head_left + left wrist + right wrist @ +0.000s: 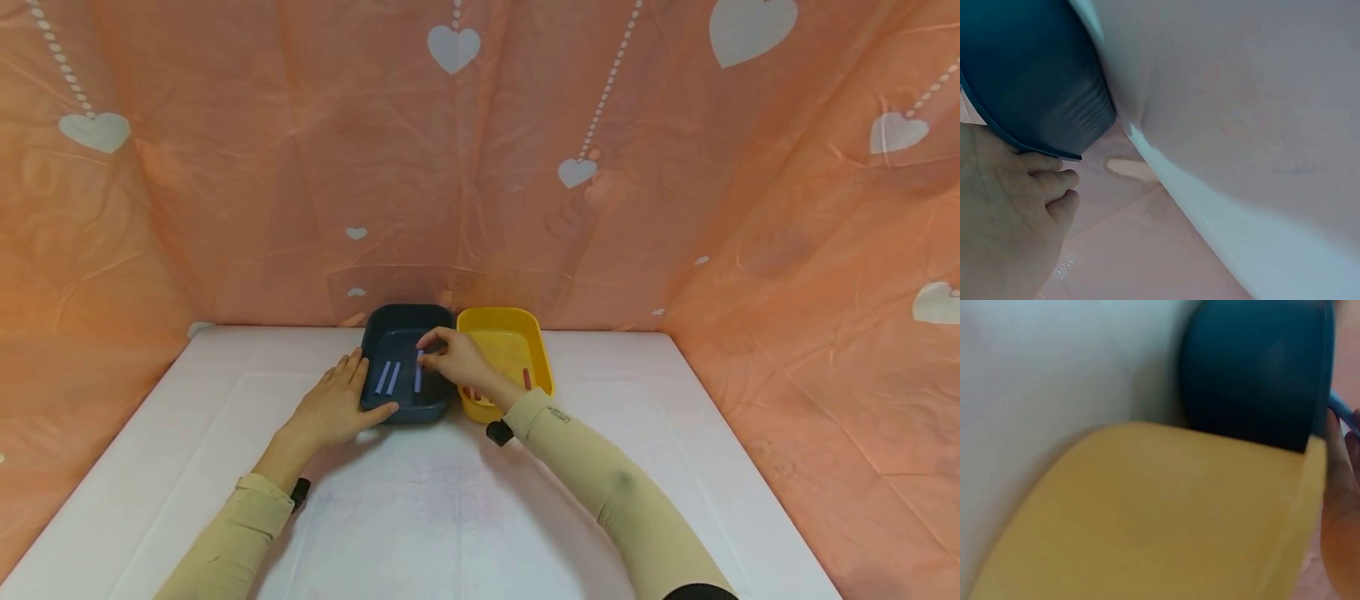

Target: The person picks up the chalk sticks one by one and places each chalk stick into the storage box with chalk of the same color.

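My right hand (453, 358) pinches a thin violet stick (417, 379), much like a piece of chalk, over the right half of a dark blue tray (408, 414). In the right wrist view, the tip of this stick (1342, 411) shows at the right edge beside the fingers. Two more violet sticks (387, 377) lie side by side in the blue tray. My left hand (333, 404) rests at that tray's left side with fingers fairly straight along the rim, its thumb reaching the front edge. The left wrist view has the left hand (1010, 212) against the tray rim (1054, 153).
Right beside the blue tray stands a yellow tray (506, 318) holding a few red sticks (527, 379), partly hidden by the right wrist. Both trays sit toward the back of a white-covered table (420, 517). Orange cloth with hearts (300, 167) hangs behind and at the sides.
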Motion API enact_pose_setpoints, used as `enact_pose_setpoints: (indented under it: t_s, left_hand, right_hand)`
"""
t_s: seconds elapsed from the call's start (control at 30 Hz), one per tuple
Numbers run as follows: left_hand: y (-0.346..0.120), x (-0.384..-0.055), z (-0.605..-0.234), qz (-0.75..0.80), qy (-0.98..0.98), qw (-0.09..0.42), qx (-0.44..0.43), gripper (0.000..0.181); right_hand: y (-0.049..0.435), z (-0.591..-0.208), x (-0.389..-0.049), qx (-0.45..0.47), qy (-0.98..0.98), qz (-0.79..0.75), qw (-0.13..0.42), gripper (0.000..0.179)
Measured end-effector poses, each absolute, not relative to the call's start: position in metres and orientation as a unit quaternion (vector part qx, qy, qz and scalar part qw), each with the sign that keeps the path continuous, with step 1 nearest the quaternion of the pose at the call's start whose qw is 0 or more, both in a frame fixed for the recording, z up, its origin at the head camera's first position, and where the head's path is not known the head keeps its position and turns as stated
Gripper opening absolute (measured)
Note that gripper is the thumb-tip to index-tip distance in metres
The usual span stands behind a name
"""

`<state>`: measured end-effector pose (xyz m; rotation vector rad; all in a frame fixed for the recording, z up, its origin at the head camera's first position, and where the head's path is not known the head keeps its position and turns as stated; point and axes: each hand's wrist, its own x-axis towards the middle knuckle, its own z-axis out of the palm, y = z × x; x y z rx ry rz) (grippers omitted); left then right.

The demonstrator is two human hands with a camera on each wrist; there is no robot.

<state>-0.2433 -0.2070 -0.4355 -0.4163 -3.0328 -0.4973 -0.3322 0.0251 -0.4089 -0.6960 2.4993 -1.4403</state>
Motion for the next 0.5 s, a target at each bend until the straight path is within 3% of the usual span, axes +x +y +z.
enact_pose_setpoints:
  t_s: [0.5]
  left_hand:
    - [-0.209, -0.244, -0.439, -0.163, -0.977, 0.013, -0.135, 0.109]
  right_hand:
    - [0.008, -0.420, -0.353, -0.335, 0.858, -0.377, 0.099, 0.021]
